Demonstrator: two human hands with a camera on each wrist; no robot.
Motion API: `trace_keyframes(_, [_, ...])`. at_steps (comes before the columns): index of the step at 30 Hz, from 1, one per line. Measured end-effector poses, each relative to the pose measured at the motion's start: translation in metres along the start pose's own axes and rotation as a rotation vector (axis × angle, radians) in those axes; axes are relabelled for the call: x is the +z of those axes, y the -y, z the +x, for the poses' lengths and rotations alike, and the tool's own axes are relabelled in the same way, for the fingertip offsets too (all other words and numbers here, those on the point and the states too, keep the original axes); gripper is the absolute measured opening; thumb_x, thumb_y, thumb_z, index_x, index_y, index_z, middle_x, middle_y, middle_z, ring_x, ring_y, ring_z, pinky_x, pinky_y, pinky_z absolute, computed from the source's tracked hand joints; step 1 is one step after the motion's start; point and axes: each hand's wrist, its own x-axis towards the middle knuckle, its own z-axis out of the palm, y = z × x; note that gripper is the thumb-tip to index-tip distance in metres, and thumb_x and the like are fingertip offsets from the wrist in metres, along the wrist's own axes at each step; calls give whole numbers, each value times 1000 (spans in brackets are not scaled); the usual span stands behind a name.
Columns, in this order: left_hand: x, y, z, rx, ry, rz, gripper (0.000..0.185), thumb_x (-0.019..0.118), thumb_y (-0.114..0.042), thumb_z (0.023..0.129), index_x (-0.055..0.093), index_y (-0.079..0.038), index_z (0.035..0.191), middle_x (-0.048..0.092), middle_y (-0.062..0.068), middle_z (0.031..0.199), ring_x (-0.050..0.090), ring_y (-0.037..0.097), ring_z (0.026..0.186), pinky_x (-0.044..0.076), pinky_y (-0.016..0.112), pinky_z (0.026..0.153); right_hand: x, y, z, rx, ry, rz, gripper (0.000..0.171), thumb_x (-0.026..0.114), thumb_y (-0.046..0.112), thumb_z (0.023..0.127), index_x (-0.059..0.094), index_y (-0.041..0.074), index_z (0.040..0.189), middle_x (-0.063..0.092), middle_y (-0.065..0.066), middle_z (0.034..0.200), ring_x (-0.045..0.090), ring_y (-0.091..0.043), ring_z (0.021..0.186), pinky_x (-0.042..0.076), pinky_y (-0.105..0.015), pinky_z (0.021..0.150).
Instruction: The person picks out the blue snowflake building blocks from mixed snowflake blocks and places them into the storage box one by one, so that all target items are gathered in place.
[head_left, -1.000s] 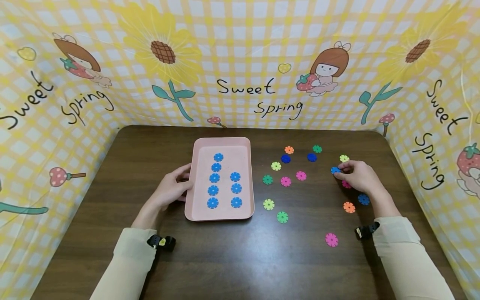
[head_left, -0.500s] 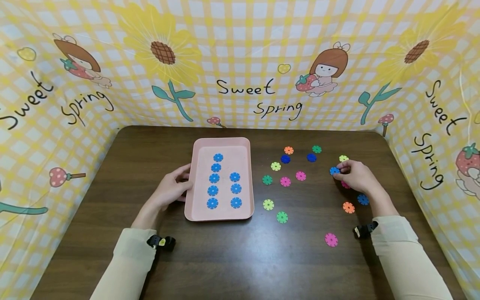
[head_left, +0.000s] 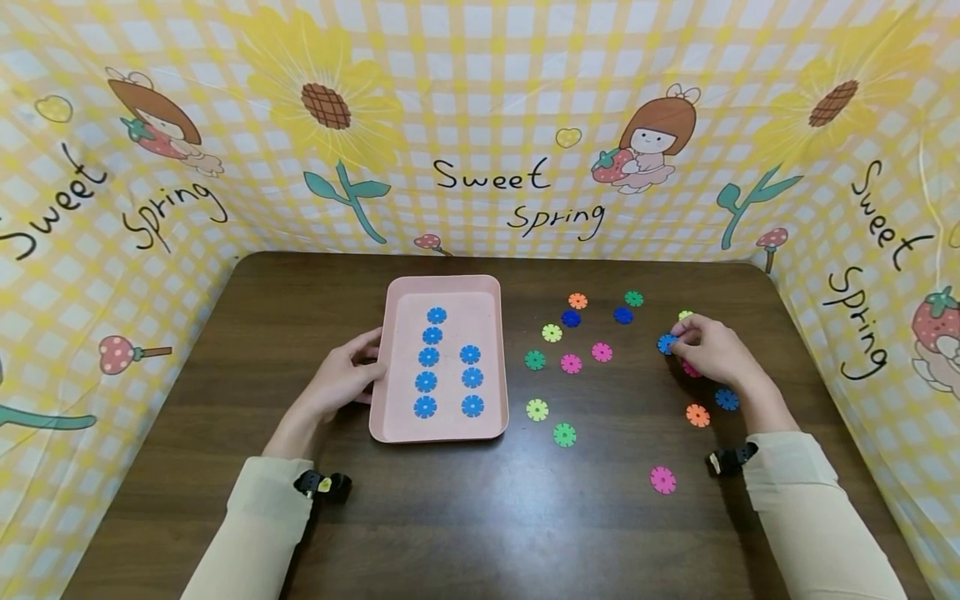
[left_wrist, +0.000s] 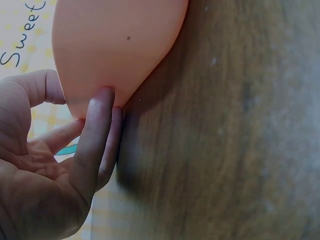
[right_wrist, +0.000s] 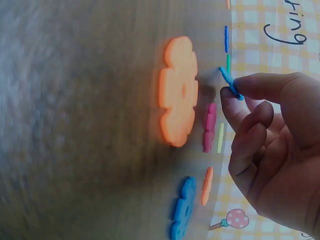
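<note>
A pink tray (head_left: 450, 429) lies left of the middle of the table, with two columns of light blue notched discs (head_left: 428, 357) in it. My left hand (head_left: 347, 377) grips the tray's left edge, and the left wrist view shows fingertips against the tray's outer wall (left_wrist: 120, 40). On the right side, my right hand (head_left: 714, 354) pinches a light blue notched disc (head_left: 664, 344) between thumb and forefinger. The right wrist view has this pinched disc (right_wrist: 231, 84) tilted on edge. Partly hidden by the right hand are a pink disc (head_left: 691, 368) and a lime disc (head_left: 686, 316).
Loose discs in several colours lie between tray and right hand, such as a pink one (head_left: 571, 363) and a green one (head_left: 564, 435). Nearer the right wrist lie an orange disc (head_left: 697, 416) and a blue disc (head_left: 727, 399). Checked cloth (head_left: 480, 108) walls the table's back and sides.
My right fingers have shifted slightly with the blue disc, which sits a touch further left and nearer. More of the lime disc is now covered. The left hand and tray hold still.
</note>
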Motion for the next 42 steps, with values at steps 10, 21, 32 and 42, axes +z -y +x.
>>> trace_keyframes(10, [0, 0, 0, 2, -4, 2, 72, 61, -12, 98, 33, -18, 164, 51, 25, 141, 64, 34, 105, 64, 43, 72, 2, 22, -2, -124, -36, -1, 29, 64, 25, 103, 68, 6, 125, 70, -17, 114, 65, -32, 99, 50, -40, 77])
trace_keyframes(21, [0, 1, 0, 4, -8, 0, 73, 60, -11, 96, 33, -18, 164, 51, 25, 141, 65, 33, 103, 64, 43, 71, 25, 72, 9, -255, -35, 58, 26, 69, 23, 101, 70, 9, 123, 71, -10, 110, 64, -28, 95, 48, -37, 70])
trace_keyframes(32, [2, 1, 1, 7, -19, -28, 74, 59, -8, 93, 36, -16, 163, 53, 25, 139, 68, 31, 97, 64, 44, 68, 62, 133, 21, -379, -5, 106, 23, 73, 22, 98, 72, 14, 120, 71, -3, 105, 47, -18, 52, 41, -31, 50])
trace_keyframes(42, [2, 1, 1, 13, -11, -29, 74, 60, -9, 95, 35, -16, 163, 53, 25, 140, 67, 31, 99, 64, 44, 69, 101, 175, 41, -456, 1, 180, 21, 73, 24, 99, 73, 17, 118, 71, 3, 105, 51, -18, 62, 42, -33, 56])
